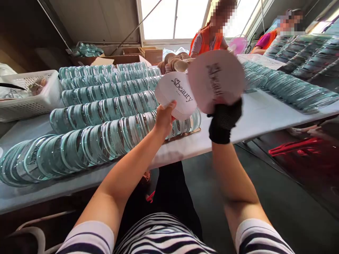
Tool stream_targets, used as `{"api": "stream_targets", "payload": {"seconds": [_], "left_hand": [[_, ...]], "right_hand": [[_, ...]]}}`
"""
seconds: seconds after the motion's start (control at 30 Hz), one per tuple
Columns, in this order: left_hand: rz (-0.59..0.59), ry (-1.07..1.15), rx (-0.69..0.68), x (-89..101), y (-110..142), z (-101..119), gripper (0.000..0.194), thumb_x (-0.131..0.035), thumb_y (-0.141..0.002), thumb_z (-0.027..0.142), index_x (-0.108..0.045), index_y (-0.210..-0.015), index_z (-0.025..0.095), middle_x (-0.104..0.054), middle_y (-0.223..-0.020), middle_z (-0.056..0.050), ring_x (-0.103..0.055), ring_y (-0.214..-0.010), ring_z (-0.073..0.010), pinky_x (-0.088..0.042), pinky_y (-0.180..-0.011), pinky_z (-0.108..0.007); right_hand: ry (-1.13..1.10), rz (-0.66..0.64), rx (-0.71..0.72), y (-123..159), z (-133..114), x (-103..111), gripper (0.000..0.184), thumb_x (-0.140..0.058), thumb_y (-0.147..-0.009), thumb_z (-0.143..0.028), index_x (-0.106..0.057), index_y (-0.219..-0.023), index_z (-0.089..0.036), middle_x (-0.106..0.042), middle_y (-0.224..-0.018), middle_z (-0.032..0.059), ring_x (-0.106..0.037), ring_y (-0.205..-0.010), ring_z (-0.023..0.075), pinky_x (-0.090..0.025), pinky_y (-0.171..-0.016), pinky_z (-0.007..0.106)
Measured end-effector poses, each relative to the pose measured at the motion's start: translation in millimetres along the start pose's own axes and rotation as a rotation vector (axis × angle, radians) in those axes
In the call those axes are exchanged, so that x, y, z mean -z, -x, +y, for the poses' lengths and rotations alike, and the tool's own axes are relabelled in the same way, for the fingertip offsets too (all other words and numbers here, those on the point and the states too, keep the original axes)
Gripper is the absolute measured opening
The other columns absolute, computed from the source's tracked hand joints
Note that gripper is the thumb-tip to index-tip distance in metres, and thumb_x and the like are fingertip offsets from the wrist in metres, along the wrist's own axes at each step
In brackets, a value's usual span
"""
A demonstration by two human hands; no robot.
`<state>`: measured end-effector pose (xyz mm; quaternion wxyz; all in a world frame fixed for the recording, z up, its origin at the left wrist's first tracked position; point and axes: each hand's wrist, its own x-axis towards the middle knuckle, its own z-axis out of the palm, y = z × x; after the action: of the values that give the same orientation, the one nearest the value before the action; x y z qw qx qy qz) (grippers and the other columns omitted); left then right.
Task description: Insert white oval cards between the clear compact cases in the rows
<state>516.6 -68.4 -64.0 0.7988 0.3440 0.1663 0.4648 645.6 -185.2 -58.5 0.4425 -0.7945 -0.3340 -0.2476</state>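
My bare left hand (164, 118) grips a stack of round white cards (176, 94) printed with "beauty" lettering, thumb on the top face. In a black glove, my right hand (225, 120) is closed on the lower edge of a single round card (215, 76) with the same print, held up to the right of the stack and slightly blurred. Below and left of my hands, a front row of clear glass discs (100, 141) stands on edge along the table; a printed card shows among them at the left end.
More glass rows (113, 104) run behind on the white table (267, 116). A white plastic basket (42, 93) sits at the left, brown round pieces (176, 62) at the back. Two people in orange vests are across the table. Further glass stacks (299, 84) lie at right.
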Motion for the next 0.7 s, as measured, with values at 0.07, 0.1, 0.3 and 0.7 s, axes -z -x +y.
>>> {"api": "stream_targets", "payload": {"seconds": [0.07,0.1,0.3,0.7], "left_hand": [[0.078,0.047,-0.012,0.1,-10,5,0.032,-0.076,-0.076,0.02,-0.069,-0.107,0.022,-0.076,-0.102,-0.004,-0.07,-0.101,-0.0207,-0.057,-0.088,-0.032],[0.119,0.065,-0.011,-0.7,-17,7,0.034,-0.074,-0.077,0.018,-0.069,-0.11,0.023,-0.075,-0.105,-0.003,-0.07,-0.104,-0.0208,-0.056,-0.09,-0.033],[0.279,0.187,0.041,-3.9,-51,5,0.039,-0.065,-0.084,0.006,-0.065,-0.118,0.025,-0.072,-0.119,-0.002,-0.063,-0.122,-0.0201,-0.051,-0.103,-0.036],[0.277,0.216,0.084,-3.2,-45,1,0.041,-0.063,-0.083,0.001,-0.066,-0.119,0.022,-0.075,-0.113,-0.002,-0.065,-0.12,-0.0184,-0.049,-0.107,-0.036]], "right_hand": [[0.083,0.019,-0.1,9,19,25,0.055,-0.041,-0.088,-0.05,-0.06,-0.113,-0.005,-0.068,-0.101,0.0254,-0.064,-0.088,0.0297,-0.05,-0.073,0.038],[0.134,-0.047,-0.103,17,27,37,0.052,-0.044,-0.086,-0.053,-0.063,-0.104,-0.009,-0.069,-0.093,0.0225,-0.064,-0.082,0.0289,-0.048,-0.069,0.037],[0.45,-0.425,0.08,63,32,62,0.039,-0.038,-0.093,-0.047,-0.062,-0.092,-0.017,-0.065,-0.069,0.0114,-0.055,-0.058,0.0218,-0.028,-0.052,0.028],[0.644,-0.682,0.348,10,-23,28,0.033,-0.034,-0.1,-0.039,-0.056,-0.109,-0.017,-0.069,-0.078,0.0068,-0.061,-0.064,0.0189,-0.018,-0.056,0.027]]}}
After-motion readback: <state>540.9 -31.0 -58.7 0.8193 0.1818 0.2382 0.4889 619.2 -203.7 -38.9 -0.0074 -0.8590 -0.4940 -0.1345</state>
